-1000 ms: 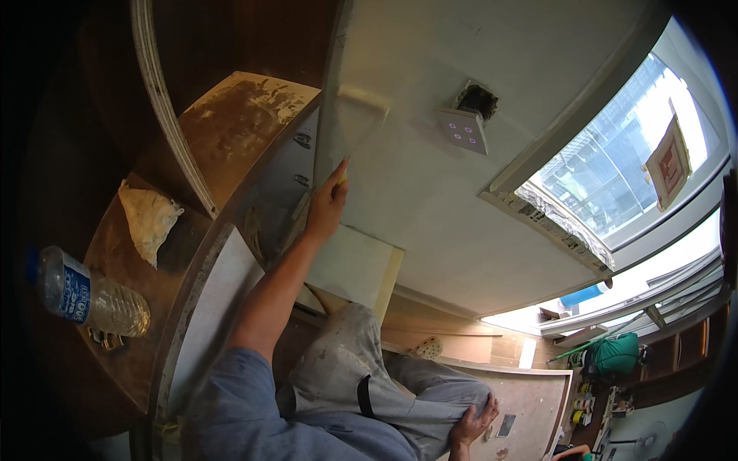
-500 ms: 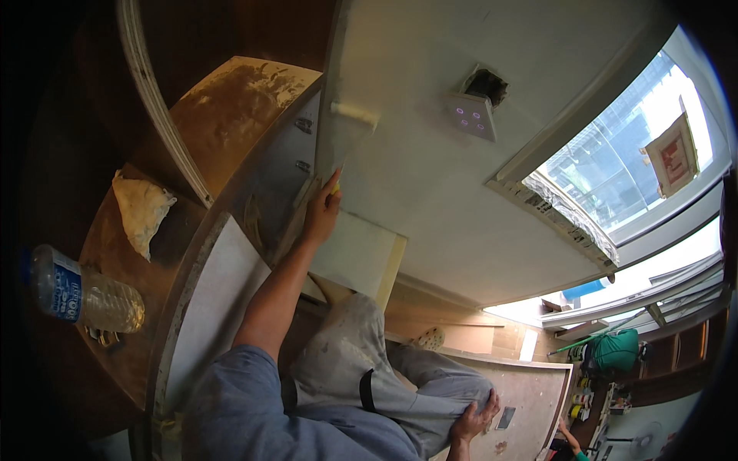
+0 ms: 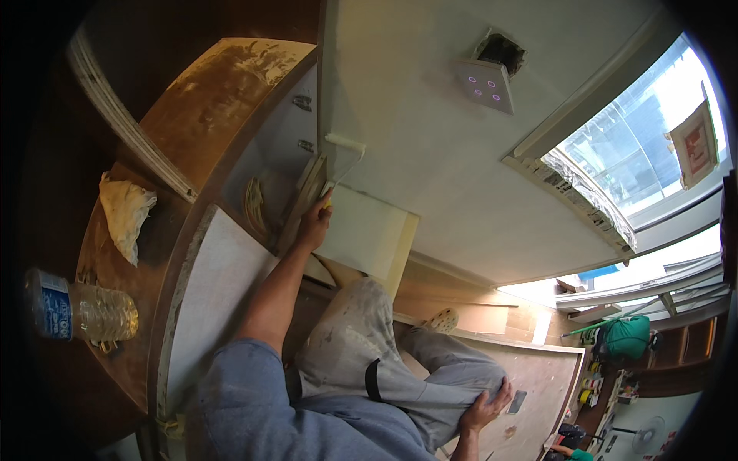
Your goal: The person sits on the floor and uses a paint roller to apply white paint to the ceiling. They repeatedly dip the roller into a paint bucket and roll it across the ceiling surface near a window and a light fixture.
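My left hand (image 3: 316, 220) grips the yellow handle of a small white paint roller (image 3: 346, 143), whose head rests on the pale wall (image 3: 423, 115) close to an open cabinet (image 3: 270, 131) with metal hinges. A switch panel (image 3: 483, 84) with four lit rings hangs from a rough hole in that wall, above and right of the roller. Below the roller is a pale panel (image 3: 365, 223) edged with yellow tape. My right hand (image 3: 486, 407) rests on the thigh of my dust-marked grey trousers (image 3: 450, 359), fingers loosely apart and holding nothing.
A water bottle (image 3: 100, 311) and crumpled cloth (image 3: 127, 215) lie on the brown cabinet surface at left. A window (image 3: 615, 138) is at upper right. A green bag (image 3: 626, 338), a fan (image 3: 646, 434) and a co-worker's green sleeve (image 3: 576, 453) are at lower right.
My left hand and the roller have moved downward along the wall. The view has shifted slightly, with the window sitting further right. My right hand stays on my leg.
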Motion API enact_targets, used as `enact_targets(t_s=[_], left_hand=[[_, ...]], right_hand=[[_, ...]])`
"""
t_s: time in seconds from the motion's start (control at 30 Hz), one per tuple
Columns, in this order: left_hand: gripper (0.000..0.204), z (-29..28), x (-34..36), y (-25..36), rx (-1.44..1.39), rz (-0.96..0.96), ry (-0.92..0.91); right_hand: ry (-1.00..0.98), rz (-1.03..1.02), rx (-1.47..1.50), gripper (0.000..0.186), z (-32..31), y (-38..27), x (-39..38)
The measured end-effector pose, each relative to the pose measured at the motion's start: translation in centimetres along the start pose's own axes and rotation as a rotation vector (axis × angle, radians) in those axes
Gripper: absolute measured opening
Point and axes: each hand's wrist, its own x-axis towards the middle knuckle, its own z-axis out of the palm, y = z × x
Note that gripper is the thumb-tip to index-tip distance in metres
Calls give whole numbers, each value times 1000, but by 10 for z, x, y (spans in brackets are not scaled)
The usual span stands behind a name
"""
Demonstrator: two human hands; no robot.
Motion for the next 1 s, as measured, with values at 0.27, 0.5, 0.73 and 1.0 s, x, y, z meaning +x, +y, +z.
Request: enact_targets(t_s=[0.27, 0.5, 0.73, 1.0], left_hand=[[52, 5, -8, -17, 57, -104, -25], [52, 12, -11, 8, 72, 19, 69], [52, 4, 2, 81, 102, 172, 150], [53, -9, 31, 212, -70, 381, 187]], right_hand=[[1, 23, 13, 80, -1, -9, 3], [-4, 50, 12, 81, -1, -10, 3], [-23, 53, 18, 75, 0, 1, 1], [-24, 65, 27, 68, 0, 0, 0]])
